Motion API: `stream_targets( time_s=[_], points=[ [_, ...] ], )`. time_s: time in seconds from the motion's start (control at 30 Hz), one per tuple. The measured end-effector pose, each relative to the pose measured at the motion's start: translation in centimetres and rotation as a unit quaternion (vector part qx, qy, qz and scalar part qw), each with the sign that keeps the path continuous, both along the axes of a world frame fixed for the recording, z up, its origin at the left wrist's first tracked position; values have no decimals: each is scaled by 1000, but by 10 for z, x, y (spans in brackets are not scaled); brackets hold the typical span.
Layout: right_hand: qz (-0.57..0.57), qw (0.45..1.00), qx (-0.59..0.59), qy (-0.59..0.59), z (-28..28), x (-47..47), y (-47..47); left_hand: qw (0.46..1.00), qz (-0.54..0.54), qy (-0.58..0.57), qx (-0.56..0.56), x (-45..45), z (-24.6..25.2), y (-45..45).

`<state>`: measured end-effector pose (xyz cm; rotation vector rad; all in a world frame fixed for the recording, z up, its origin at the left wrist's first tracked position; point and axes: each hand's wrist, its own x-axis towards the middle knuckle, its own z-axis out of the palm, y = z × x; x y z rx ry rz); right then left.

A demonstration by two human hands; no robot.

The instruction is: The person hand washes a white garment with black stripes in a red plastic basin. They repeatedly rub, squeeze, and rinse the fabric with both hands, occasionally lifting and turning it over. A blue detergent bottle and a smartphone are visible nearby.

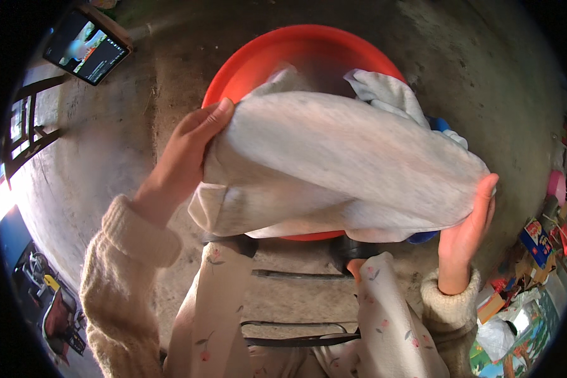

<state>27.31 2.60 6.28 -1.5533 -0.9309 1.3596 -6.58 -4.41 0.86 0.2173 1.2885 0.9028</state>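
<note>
A pale grey cloth garment (pixel 349 137) is stretched between my two hands above a red plastic basin (pixel 307 40). My left hand (pixel 193 141) grips its left edge, the thumb on top near the basin's rim. At the lower right, my right hand (pixel 472 222) holds the garment's other end, with the thumb up and the fingers mostly hidden behind the cloth. Another part of pale cloth (pixel 392 94) rises over the basin's far right side; whether it belongs to the same garment cannot be told. The cloth hides most of the basin's inside.
Something blue (pixel 438 124) shows beside the basin's right side. A screen (pixel 87 47) on a stand is at the upper left, above a dark wooden chair (pixel 33 123). Cardboard and packaging (pixel 538 245) lie at the right, near a white plastic bag (pixel 496 338).
</note>
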Motion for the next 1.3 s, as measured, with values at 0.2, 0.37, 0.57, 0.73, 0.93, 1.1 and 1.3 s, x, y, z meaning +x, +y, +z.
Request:
stream_targets(
  time_s=[0.2, 0.37, 0.57, 0.73, 0.93, 1.1, 1.3],
  points=[
    [-64, 998, -25, -15, 0, 6, 0, 1000, 5, 7, 21, 11, 20, -15],
    [-54, 998, -25, -19, -1, 11, 1, 999, -5, -7, 42, 12, 35, -21],
    [-57, 998, -8, -1, -3, 11, 1, 999, 15, -25, 40, 14, 37, -26],
    [-11, 999, 29, 31, 3, -14, 10, 996, 29, -58, 54, 20, 36, -38],
    [217, 967, 8, -132, -34, -57, 47, 985, 88, -52, 142, 30, 40, -36],
    [275, 822, 332, -374, -42, -77, 29, 957, 171, -209, 106, 34, 35, -41],
    [286, 950, -32, 125, 5, -84, -36, 918, 85, -335, 195, 63, 68, 34]
  ],
)
